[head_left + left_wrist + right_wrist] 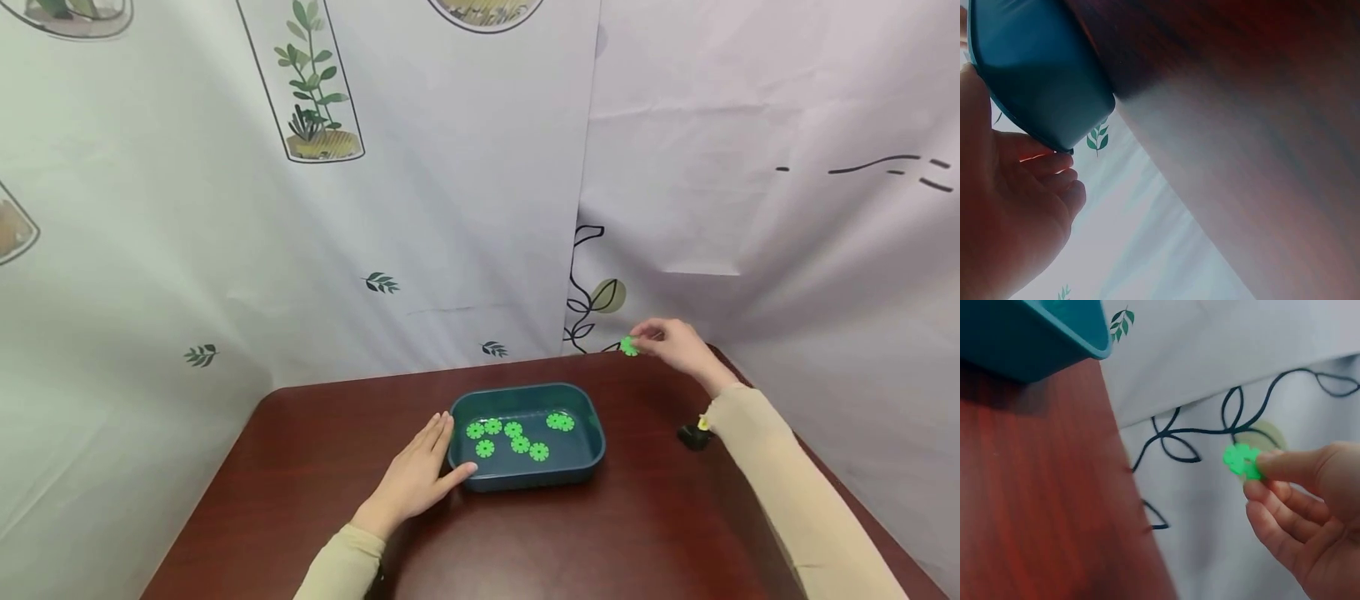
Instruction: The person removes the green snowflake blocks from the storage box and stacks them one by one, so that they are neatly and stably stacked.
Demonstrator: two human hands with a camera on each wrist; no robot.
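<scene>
A pale fabric backdrop (480,217), printed with leaves, vines and plants in glass jars, hangs behind the work and folds round at both sides. In front of it lies a glossy, dark red-brown tabletop (570,537) with rounded far corners. On the tabletop stands a blue-green tray (528,481), rectangular with rounded corners.

Two cream sleeves reach in from the near side, the right sleeve (798,487) showing at greater length than the left sleeve (341,567). The left hand (412,477) touches the tray at its left end: the fingers lie nearly straight along the outside of the wall, and the thumb, spread away from them, rests at the near rim, so this grip is wide. The right hand (681,345) is raised to the right of the tray, well apart from it, its grip narrow, thumb and forefinger pinching a green disc (628,347) by its edge. The held disc appears in line with the tabletop's far edge.

Near the right cuff is a small dark object (693,438), too unclear to identify.

Smallest are the notched, flower-like green pieces (539,452) on the tray's floor. Eight can be made out: six toward the left and middle, and two overlapping at the right.
</scene>
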